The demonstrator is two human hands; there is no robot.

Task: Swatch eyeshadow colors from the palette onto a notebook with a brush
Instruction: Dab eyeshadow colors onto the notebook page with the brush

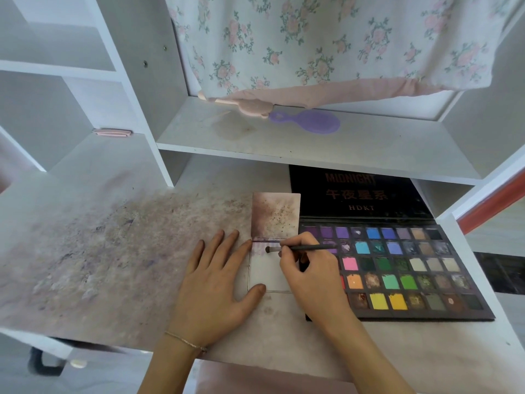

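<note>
Left hand [218, 282] flat, fingers straight, pinning notebook [268, 275] near desk [113, 251] front edge. Right hand [309, 268] pinching brush [301, 248]; long axis toward palette [397, 268], tip leftward on page.

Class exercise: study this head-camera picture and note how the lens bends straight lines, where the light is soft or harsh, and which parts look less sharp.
Head view: wide-angle distortion bows the shelf edges and uprights; daylight is soft and even, with only faint shadows under the left hand and right hand; no strong glare on the palette; the brush and notebook look fairly sharp, the corners softer.
</note>
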